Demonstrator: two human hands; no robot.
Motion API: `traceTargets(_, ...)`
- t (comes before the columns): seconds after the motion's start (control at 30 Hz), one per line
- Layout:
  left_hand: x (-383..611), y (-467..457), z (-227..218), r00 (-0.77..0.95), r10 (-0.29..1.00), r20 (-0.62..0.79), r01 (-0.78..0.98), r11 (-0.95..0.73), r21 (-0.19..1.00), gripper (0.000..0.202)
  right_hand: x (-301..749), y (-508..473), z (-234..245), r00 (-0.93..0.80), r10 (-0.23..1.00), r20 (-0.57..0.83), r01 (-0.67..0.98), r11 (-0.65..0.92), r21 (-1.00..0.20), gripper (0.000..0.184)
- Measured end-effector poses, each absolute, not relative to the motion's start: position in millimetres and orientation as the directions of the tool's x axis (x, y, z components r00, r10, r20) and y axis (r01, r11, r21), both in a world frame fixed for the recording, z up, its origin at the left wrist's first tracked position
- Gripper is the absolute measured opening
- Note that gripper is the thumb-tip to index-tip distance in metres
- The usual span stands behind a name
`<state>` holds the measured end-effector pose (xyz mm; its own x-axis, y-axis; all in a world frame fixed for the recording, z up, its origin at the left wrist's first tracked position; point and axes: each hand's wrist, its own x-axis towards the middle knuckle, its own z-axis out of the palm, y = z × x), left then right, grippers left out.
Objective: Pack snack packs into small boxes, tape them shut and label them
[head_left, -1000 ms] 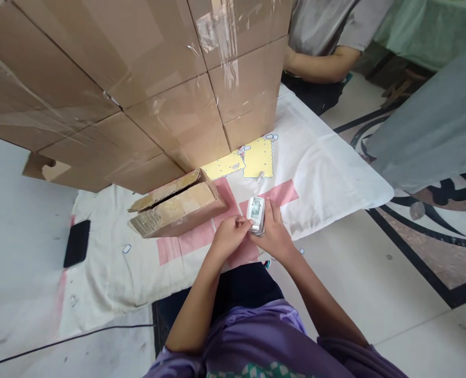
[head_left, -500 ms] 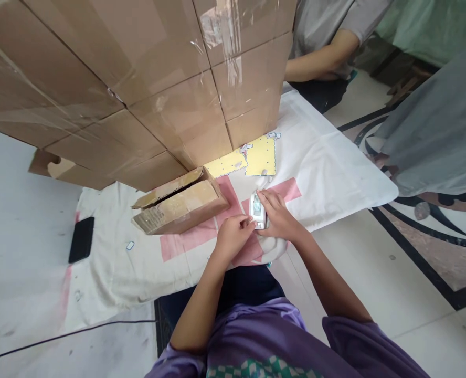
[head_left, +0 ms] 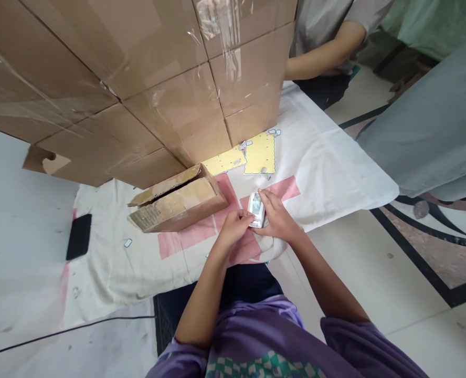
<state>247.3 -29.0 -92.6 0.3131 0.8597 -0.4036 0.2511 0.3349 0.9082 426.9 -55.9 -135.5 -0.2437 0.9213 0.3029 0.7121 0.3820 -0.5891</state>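
A small white device with a grey display (head_left: 257, 203) is held low over the cloth-covered table. My right hand (head_left: 277, 216) wraps round its right side, with the fingers along the upper edge and the thumb near the bottom. My left hand (head_left: 235, 227) is closed, thumb and forefinger pinched against the device's lower left part. Whatever sits between those fingertips is too small to make out. Just beyond the hands lie yellow sheets (head_left: 260, 155) with small pale pieces on them. An opened cardboard box (head_left: 181, 205) rests to the left of my hands.
Taped cardboard boxes (head_left: 170, 105) form a tall stack along the far side. A black phone-like slab (head_left: 79, 236) lies at the table's left end, and a small label-like piece (head_left: 128, 243) on the white cloth (head_left: 110, 273). Behind the stack sits another person (head_left: 327, 55).
My left fingertips have shifted slightly up and left over the device's lower part, and the thumb lies more across it. My right hand keeps its hold. The view has shifted a little.
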Motion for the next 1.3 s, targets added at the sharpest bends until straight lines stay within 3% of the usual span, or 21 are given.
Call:
traceTargets(0.4, 248, -37, -83, 0.302, 0.881, -0.365, 0.256, 0.294, 0.921, 0.019, 426, -56, -138, -0.242, 0.926, 0.289, 0.718, 0.371, -0.588, 0.122)
traceTargets(0.77, 253, -46, -76, 0.267, 0.941, -0.207, 0.405, 0.085, 0.91, 0.012, 426, -55, -137, -0.233, 0.922, 0.309, 0.709, 0.379, -0.595, 0.118)
traceTargets(0.87, 250, -46, -71, 0.364, 0.912, -0.187, 0.423, 0.017, 0.906, 0.012, 425, -54, -136, -0.23, 0.92, 0.317, 0.707, 0.382, -0.595, 0.118)
traceTargets(1.0, 247, -44, -78, 0.369, 0.905, -0.213, 0.291, 0.105, 0.951, 0.007, 425, -54, -136, -0.231, 0.923, 0.306, 0.713, 0.375, -0.593, 0.119)
traceTargets(1.13, 252, -43, -87, 0.268, 0.915, -0.301, 0.07, 0.293, 0.954, 0.034, 426, -54, -137, -0.238, 0.924, 0.3, 0.725, 0.375, -0.578, 0.122)
traceTargets(1.3, 253, -44, -71, 0.232, 0.913, -0.335, -0.085, 0.363, 0.928, 0.046, 425, -53, -138, -0.24, 0.917, 0.317, 0.729, 0.386, -0.566, 0.126)
